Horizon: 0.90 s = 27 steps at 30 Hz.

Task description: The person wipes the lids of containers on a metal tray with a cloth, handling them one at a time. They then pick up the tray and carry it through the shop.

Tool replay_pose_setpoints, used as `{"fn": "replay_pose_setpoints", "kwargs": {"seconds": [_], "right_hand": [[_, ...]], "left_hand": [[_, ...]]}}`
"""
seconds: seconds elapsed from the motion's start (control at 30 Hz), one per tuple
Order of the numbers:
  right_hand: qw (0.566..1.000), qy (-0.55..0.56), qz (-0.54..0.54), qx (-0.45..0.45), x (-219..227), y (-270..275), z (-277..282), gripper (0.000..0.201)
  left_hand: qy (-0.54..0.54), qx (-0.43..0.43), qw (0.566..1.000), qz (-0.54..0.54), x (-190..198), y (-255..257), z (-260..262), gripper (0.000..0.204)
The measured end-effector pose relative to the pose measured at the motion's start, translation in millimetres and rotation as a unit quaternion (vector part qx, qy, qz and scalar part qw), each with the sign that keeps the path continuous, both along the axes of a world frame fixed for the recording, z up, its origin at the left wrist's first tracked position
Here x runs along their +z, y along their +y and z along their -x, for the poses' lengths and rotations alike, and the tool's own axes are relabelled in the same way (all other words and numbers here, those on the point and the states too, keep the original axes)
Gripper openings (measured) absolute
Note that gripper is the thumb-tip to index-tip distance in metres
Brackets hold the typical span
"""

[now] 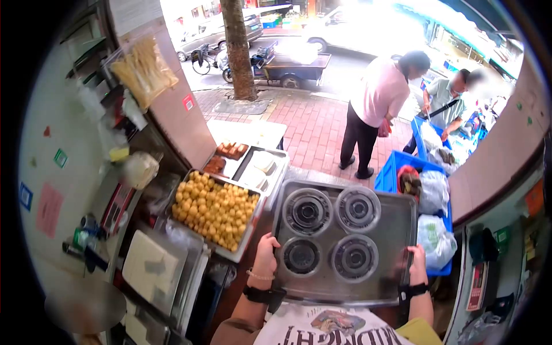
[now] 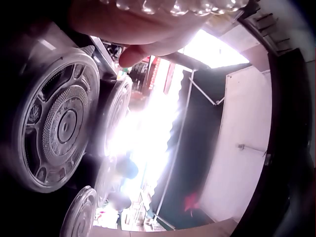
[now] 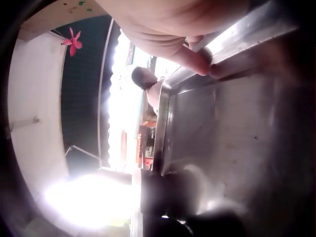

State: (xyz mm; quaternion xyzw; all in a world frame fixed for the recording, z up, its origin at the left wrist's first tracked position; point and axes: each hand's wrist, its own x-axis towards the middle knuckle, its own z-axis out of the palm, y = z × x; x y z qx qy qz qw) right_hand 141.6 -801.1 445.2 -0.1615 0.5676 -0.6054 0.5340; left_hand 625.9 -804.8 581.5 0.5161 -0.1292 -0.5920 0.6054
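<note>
A metal tray (image 1: 391, 276) is held level in front of the body, with several round clear plastic containers (image 1: 355, 257) grouped on its left and middle part. The left hand (image 1: 265, 256) grips the tray's left rim; in the left wrist view this hand (image 2: 143, 29) is above the round containers (image 2: 66, 126). The right hand (image 1: 418, 261) grips the right rim. The right wrist view shows the right hand (image 3: 173, 29) with its thumb over the metal rim of the tray (image 3: 222, 118).
Left of the tray stand a pan of round yellow food (image 1: 213, 210) and a tray with white and brown pieces (image 1: 276, 172). Blue crates (image 1: 388, 172) with plastic bags stand at the right. Two people (image 1: 382, 92) are outside by the crates; a tree trunk (image 1: 238, 52) rises from the pavement.
</note>
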Motion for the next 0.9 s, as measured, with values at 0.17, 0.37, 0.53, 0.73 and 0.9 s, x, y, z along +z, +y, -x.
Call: {"fn": "replay_pose_setpoints", "kwargs": {"seconds": [0.17, 0.37, 0.53, 0.73, 0.9], "right_hand": [[0.987, 0.047, -0.040, -0.146, -23.2, -38.9, 11.1, 0.021], [0.986, 0.023, -0.039, -0.158, 16.7, -101.9, 36.3, 0.015], [0.986, 0.046, -0.066, -0.148, 33.7, -210.5, 47.5, 0.014], [0.994, 0.064, -0.026, -0.079, 39.9, -384.4, 59.3, 0.018], [0.997, 0.061, 0.041, -0.034, 91.3, -559.0, 11.2, 0.016]], "left_hand": [[-0.045, -0.103, 0.993, 0.023, -38.1, -132.2, -5.6, 0.052], [-0.097, -0.162, 0.982, -0.019, -63.3, -257.0, 37.0, 0.050], [-0.112, -0.206, 0.971, -0.053, -77.0, -363.1, 47.8, 0.055], [-0.036, -0.081, 0.996, -0.017, -31.3, -484.4, 20.4, 0.043], [0.058, -0.038, 0.997, 0.032, -5.6, -589.0, -19.7, 0.040]]}}
